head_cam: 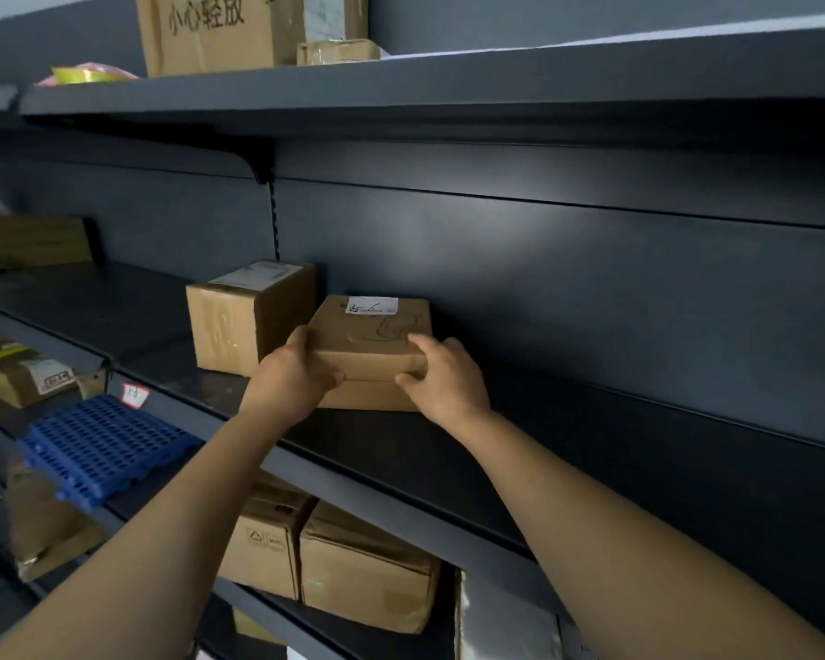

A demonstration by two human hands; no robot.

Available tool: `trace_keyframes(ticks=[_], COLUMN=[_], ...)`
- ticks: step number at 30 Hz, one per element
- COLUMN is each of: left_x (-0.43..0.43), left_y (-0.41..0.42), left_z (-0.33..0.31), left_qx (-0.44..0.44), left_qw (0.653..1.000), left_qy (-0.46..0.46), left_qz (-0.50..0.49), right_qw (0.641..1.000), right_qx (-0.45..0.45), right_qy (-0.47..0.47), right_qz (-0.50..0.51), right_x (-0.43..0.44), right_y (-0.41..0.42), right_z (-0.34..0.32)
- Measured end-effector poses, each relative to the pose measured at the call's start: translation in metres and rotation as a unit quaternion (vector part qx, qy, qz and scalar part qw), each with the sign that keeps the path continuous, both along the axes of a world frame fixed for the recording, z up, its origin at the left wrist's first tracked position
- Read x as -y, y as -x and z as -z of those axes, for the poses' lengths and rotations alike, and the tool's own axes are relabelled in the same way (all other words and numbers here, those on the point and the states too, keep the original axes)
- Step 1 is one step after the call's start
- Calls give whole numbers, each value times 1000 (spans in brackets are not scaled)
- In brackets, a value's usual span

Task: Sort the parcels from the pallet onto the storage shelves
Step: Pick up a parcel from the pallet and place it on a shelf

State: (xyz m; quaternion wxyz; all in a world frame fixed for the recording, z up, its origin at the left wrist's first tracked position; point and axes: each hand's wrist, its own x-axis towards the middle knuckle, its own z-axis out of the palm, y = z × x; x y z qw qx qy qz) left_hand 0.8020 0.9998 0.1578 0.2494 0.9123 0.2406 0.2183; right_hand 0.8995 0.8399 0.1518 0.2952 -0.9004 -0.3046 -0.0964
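Flat brown cardboard parcel (pixel 370 345) going onto the middle shelf.

My left hand (pixel 291 373) and right hand (pixel 444 378) grip its near corners. It seems to rest on the dark grey metal shelf (pixel 401 450), just right of a taller brown cardboard box (pixel 244 316). Next, I judge: let go cleanly. A blue perforated plastic pallet (pixel 106 445) lies lower left.
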Motion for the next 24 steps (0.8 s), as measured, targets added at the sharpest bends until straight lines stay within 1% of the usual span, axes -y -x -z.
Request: trace_keyframes(ticks=[4, 7, 8, 10, 13, 15, 17, 20, 24], left_x=[-18, -26, -29, -30, -17, -1, 19, 53, 114], left_y=[-8, -9, -8, -5, 1, 6, 10, 16, 31], left_z=[2, 3, 3, 3, -1, -4, -6, -2, 3], left_qx=[-10, -20, -24, -12, 3, -4, -10, -14, -7], left_qw=[999, 998, 997, 988, 961, 946, 935, 914, 886], left_qy=[-28, -45, -67, -147, -270, -306, -318, -320, -313], left_qz=[15, 26, 30, 36, 66, 106, 157, 247, 343], right_qw=[1000, 999, 999, 996, 985, 972, 960, 944, 918], right_qx=[2, -10, -15, -21, -1, 12, 19, 20, 23], right_qy=[16, 9, 10, 29, 96, 132, 159, 184, 205], right_qz=[13, 38, 48, 77, 145, 195, 232, 275, 339], right_x=[-14, -16, -15, -10, 10, 29, 52, 91, 151], right_y=[0, 7, 12, 24, 43, 58, 76, 107, 155], right_z=[1, 1, 2, 7, 14, 15, 15, 15, 9])
